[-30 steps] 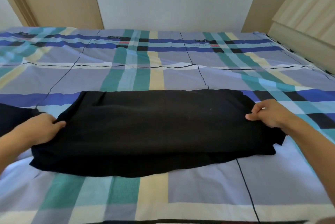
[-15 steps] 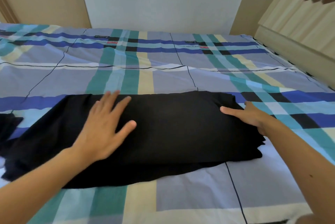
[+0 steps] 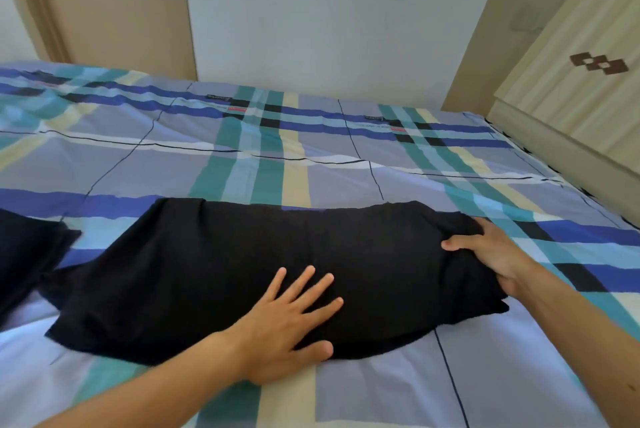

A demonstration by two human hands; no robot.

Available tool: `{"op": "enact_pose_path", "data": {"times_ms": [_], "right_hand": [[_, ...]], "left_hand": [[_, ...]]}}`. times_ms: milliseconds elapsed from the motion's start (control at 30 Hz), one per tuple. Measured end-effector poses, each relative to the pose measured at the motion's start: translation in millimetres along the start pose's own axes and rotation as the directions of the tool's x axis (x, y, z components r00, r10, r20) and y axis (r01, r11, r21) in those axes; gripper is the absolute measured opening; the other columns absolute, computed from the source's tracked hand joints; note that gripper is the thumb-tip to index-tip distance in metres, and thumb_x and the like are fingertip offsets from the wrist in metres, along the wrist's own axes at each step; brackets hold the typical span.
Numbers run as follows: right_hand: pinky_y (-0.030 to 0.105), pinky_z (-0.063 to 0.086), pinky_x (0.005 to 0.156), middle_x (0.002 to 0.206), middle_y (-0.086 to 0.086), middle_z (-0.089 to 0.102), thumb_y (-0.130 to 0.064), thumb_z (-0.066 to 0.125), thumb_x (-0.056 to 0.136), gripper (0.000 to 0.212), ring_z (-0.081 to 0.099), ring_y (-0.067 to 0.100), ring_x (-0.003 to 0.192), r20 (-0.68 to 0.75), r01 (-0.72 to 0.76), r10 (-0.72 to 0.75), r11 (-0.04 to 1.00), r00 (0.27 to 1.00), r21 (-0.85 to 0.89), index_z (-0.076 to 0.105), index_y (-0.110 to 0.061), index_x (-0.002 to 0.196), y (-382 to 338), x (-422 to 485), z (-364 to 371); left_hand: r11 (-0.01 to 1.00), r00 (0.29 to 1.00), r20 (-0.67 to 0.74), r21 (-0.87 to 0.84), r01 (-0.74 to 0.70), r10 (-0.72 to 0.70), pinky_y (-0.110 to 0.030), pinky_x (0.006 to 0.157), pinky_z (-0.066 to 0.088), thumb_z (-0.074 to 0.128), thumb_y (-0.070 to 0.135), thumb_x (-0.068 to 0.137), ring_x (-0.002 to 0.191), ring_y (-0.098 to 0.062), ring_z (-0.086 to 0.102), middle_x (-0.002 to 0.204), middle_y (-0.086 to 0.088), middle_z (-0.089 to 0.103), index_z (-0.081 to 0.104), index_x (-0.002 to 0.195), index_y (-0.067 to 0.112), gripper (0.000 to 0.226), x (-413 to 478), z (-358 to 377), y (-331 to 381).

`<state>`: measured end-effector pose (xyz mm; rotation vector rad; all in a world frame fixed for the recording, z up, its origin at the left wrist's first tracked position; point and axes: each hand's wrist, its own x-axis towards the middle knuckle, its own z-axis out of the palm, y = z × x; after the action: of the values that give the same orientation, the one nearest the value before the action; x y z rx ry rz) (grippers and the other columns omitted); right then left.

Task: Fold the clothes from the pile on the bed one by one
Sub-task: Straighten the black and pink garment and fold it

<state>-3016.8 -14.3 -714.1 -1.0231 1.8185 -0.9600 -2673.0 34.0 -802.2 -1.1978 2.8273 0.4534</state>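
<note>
Two hands are counted, one garment (image 3: pixel 242 271) being worked, one more dark cloth (image 3: pixel 24 254) and one bed (image 3: pixel 311 164).

The garment, black and folded into a long band, is laid across the near half of the bed, running from left to right. Its left end is spread wide and flat; its right end is bunched up.

The left hand (image 3: pixel 287 327) is laid flat on the garment, just right of its middle and close to the near edge. The fingers (image 3: pixel 304 283) are held straight and spread, pressed onto the cloth and pointed away from the person, while the thumb is set down right at the near hem. Nothing is gripped there.

The right hand (image 3: pixel 495 261) is closed on the garment's right end. The thumb (image 3: pixel 453 244) is laid on top of the cloth and the fingers are curled over the far corner, so the bunched fabric is pinched between them. The fingertips are hidden by the cloth.

The dark cloth is seen at the left edge of the view, touching or nearly touching the garment's left end; whether the two are joined cannot be told.

The bed is covered in a plaid sheet of blue, teal and pale yellow. Behind it a pale wall (image 3: pixel 329 11) is seen, and a light wooden panel (image 3: pixel 571 98) with a brown diamond motif is stood at the right. Nothing is placed between the hands and the garment.
</note>
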Motion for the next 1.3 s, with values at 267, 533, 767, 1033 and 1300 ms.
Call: {"op": "enact_pose_path", "data": {"times_ms": [267,533,767,1033,1300], "right_hand": [[0.036,0.048,0.088,0.129,0.008,0.055,-0.015,0.087,0.065,0.088,0.054,0.026,0.107,0.145,0.395,-0.381,0.741,0.913,-0.543,0.045,-0.015,0.143,-168,-62,81],[0.033,0.058,0.089,0.140,-0.001,0.051,-0.036,0.078,0.082,0.095,0.071,0.013,0.097,0.695,0.738,-0.379,0.591,0.611,-0.326,0.020,-0.025,0.156,-226,-153,254],[0.032,0.043,0.099,0.136,0.000,0.056,-0.040,0.067,0.092,0.060,0.056,0.019,0.119,0.482,0.626,-0.433,0.683,0.762,-0.377,0.041,-0.026,0.144,-165,-99,241],[0.056,0.021,0.121,0.168,0.008,0.006,-0.059,0.037,0.100,0.071,0.008,0.030,0.154,0.380,0.483,-0.299,0.595,0.875,-0.643,0.014,-0.027,0.159,-32,-72,255],[0.045,0.044,0.107,0.144,0.005,0.048,-0.053,0.050,0.098,0.053,0.050,0.024,0.130,0.329,0.462,-0.327,0.685,0.886,-0.564,0.049,-0.024,0.142,-49,-97,235]], "left_hand": [[0.370,0.890,-0.022,-0.914,0.167,-0.455,-0.041,0.112,0.039,0.020,0.058,0.102,0.119,-0.014,0.059,0.128,0.008,0.065,0.066,0.122,0.028,0.058,-13,-84,-20],[-0.270,0.644,0.094,-0.946,-0.180,-0.759,-0.044,0.090,0.049,0.025,0.077,0.092,0.099,-0.032,0.066,0.119,-0.017,0.069,0.068,0.109,0.015,0.077,-103,-123,-110],[-0.063,0.591,0.275,-0.934,0.352,-0.758,-0.047,0.101,0.050,0.082,0.070,0.057,0.101,-0.033,0.071,0.111,-0.010,0.075,0.074,0.113,0.017,0.077,-140,-98,-141],[0.448,0.489,-0.043,-0.475,0.757,-0.871,-0.035,0.085,0.048,0.070,0.016,0.084,0.098,-0.026,0.055,0.118,-0.013,0.058,0.043,0.133,0.007,0.056,-114,-89,-145],[0.713,0.568,-0.542,-0.088,0.695,-0.620,-0.050,0.103,0.040,0.060,0.030,0.088,0.132,-0.037,0.040,0.144,-0.014,0.043,0.030,0.150,0.016,0.070,-87,-103,-115]]}}
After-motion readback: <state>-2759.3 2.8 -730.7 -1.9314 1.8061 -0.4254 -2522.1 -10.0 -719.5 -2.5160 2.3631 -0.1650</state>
